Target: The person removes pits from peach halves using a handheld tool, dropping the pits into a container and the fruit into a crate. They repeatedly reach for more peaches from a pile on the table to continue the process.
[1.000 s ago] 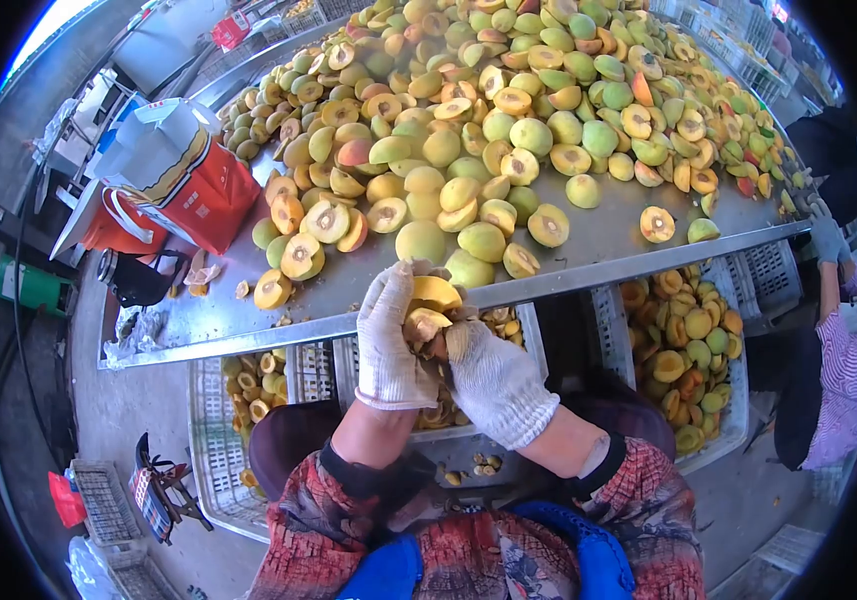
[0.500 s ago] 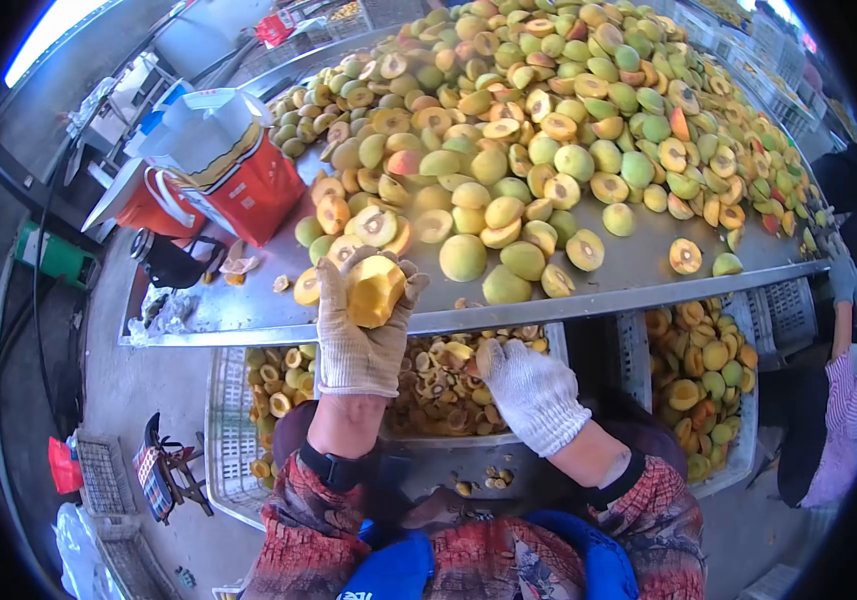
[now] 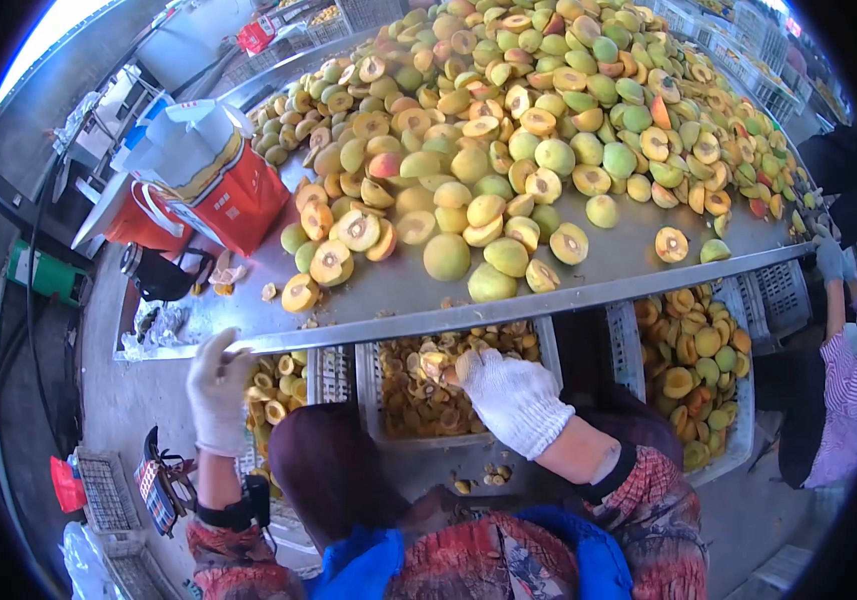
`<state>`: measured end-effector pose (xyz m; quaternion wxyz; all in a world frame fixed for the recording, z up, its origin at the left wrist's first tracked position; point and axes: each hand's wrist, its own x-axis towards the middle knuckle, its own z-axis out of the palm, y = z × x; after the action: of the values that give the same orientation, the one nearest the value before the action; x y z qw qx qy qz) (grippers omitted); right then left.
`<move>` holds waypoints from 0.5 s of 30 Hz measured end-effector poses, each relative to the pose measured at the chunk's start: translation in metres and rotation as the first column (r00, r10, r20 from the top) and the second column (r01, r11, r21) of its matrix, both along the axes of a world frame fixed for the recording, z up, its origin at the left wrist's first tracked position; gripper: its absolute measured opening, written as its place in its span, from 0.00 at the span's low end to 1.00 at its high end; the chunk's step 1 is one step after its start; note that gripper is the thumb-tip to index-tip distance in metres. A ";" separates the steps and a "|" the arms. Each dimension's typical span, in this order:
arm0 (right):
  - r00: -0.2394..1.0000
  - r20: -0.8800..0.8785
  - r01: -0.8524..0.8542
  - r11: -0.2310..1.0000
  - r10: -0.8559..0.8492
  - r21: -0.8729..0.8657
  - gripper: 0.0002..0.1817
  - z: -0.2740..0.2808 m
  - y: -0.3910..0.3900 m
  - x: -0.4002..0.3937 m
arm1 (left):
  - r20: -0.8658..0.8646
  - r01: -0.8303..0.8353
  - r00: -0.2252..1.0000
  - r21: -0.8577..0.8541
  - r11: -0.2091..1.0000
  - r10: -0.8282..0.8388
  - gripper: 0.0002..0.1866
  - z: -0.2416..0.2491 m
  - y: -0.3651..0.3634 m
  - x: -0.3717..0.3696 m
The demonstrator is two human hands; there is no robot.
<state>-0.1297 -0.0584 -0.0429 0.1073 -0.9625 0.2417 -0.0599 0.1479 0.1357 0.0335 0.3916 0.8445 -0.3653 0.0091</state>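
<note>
My left hand, in a pale knit glove, is over the left crate of peach halves, just below the table's front edge. Its fingers are loosely bent and apart, with no fruit showing in them. My right hand, also gloved, is closed above the middle crate, which holds brownish pits and scraps. A small yellow-brown piece shows at its fingertips; I cannot tell what the fist grips. Beyond both hands, cut peaches lie heaped on the metal table.
A red bag and a black cup stand on the table's left. Another crate of peach halves is at right. A co-worker's gloved hand is at the far right edge. A folding stool sits on the floor at left.
My left hand has moved left and down from the table edge to the left crate, and the peach half it held is out of it. My right hand has shifted slightly left and down.
</note>
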 end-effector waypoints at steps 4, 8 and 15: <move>1.000 -0.009 0.012 1.000 -0.013 -0.027 0.05 0.002 0.002 0.004 | -0.102 0.378 0.916 -0.101 0.921 -0.387 0.18 -0.022 -0.073 -0.085; 0.997 -0.071 0.032 0.999 -0.032 -0.001 0.07 0.020 -0.003 0.001 | 0.171 0.557 0.800 0.144 0.818 -0.575 0.14 -0.046 -0.108 -0.119; 0.998 -0.037 0.043 0.999 -0.044 -0.034 0.07 0.021 -0.011 -0.012 | 0.208 0.636 0.728 0.151 0.757 -0.653 0.13 -0.046 -0.114 -0.126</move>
<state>-0.1417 -0.0691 -0.0218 0.0854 -0.9597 0.2635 -0.0478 0.0221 0.0214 -0.0127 0.2922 0.6700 -0.6815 -0.0345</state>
